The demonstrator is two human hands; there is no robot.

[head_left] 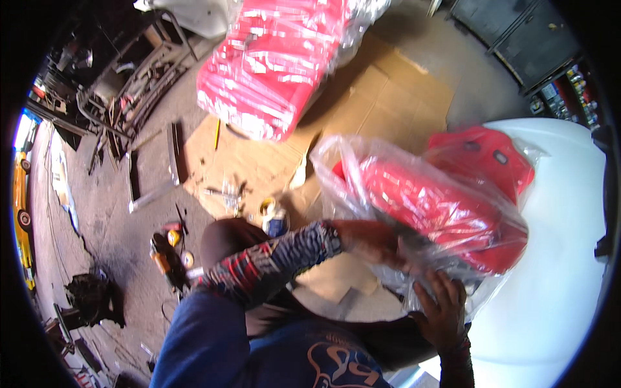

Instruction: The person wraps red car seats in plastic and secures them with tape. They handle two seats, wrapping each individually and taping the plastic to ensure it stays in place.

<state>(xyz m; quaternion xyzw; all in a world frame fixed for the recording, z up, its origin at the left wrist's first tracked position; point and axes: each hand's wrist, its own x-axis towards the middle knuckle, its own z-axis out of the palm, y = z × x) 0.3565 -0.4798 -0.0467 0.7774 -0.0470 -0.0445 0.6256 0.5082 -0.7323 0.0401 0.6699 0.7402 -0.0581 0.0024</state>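
Note:
A red seat (427,200) lies on its side to my right, wrapped in clear plastic film, with slots in its red upper part. My left hand (375,242) reaches across to the seat's dark near side; its fingers are blurred and partly hidden there. Just nearer to me, my right hand (443,304) rests against the loose plastic at the seat's near end, its fingers bent but apart. Nothing shows in the right hand's grasp.
Another red plastic-wrapped seat (268,64) stands ahead on flattened cardboard (394,90). A large smooth white panel (563,258) curves along the right. Left on the floor lie an orange power tool (163,260) and metal bars (173,154); a tape roll (267,207) is near my knee.

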